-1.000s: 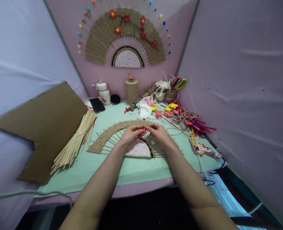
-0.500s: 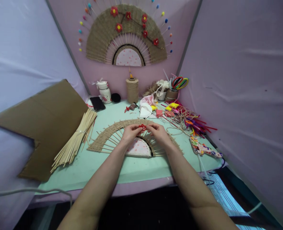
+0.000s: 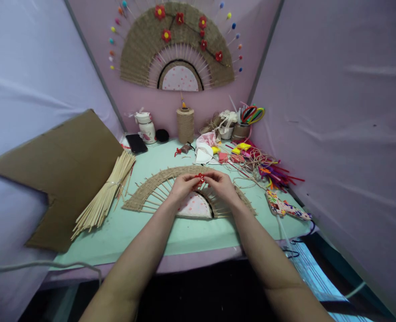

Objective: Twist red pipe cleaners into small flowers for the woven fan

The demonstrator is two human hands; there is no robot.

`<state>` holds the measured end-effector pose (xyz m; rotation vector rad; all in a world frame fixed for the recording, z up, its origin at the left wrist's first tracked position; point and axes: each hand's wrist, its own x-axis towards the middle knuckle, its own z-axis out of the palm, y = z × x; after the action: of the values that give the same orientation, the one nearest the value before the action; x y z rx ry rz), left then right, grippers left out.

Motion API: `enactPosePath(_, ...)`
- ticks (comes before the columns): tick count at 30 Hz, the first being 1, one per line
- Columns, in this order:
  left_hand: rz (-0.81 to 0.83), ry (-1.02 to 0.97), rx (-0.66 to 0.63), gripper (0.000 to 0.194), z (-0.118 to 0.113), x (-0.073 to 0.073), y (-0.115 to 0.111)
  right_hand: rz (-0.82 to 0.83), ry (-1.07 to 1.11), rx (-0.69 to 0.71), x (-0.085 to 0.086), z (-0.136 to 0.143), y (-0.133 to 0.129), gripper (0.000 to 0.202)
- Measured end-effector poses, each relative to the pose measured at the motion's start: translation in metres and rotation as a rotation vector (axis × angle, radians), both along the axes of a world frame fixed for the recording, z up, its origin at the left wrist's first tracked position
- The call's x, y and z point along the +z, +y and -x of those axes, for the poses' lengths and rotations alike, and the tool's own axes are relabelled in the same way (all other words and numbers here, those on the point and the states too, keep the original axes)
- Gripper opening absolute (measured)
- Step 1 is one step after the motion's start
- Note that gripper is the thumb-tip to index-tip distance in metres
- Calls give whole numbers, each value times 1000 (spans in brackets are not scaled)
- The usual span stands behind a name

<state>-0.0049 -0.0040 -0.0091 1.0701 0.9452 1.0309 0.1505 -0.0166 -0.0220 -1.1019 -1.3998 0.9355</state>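
The left hand (image 3: pixel 182 188) pinches a small red flower-shaped piece (image 3: pixel 200 178) between thumb and fingers, and the right hand (image 3: pixel 222 185) grips the same piece from the other side, the fingertips of both nearly meeting. The piece is held above a half-round woven fan (image 3: pixel 147 188) that lies on the green-covered bench (image 3: pixel 171 243), its spotted fabric centre (image 3: pixel 195 206) partly behind the left wrist. To the fan's left lies a tied bundle of thin sticks (image 3: pixel 104 194), against a cardboard sheet (image 3: pixel 67 152). To its right lies a flower-patterned object (image 3: pixel 287 209) with a cord. Beyond the fan stand a spool of twine (image 3: pixel 185 126) and a white bottle (image 3: pixel 147 130), with a phone (image 3: pixel 136 143) near the bottle. A larger fan with red flowers (image 3: pixel 136 53) hangs on the pink wall behind.
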Motion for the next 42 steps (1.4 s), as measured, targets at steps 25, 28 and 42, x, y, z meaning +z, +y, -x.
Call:
enactPosePath(25, 100, -53, -71, 25, 4, 1, 1, -48, -11, 17, 3, 1, -2, 11)
enactPosePath(28, 66, -37, -35, 26, 2, 2, 0, -10, 43, 5, 4, 1, -2, 14)
enactPosePath(42, -278, 332, 9, 19, 1, -6, 2, -45, -113, -18, -3, -5, 4, 18)
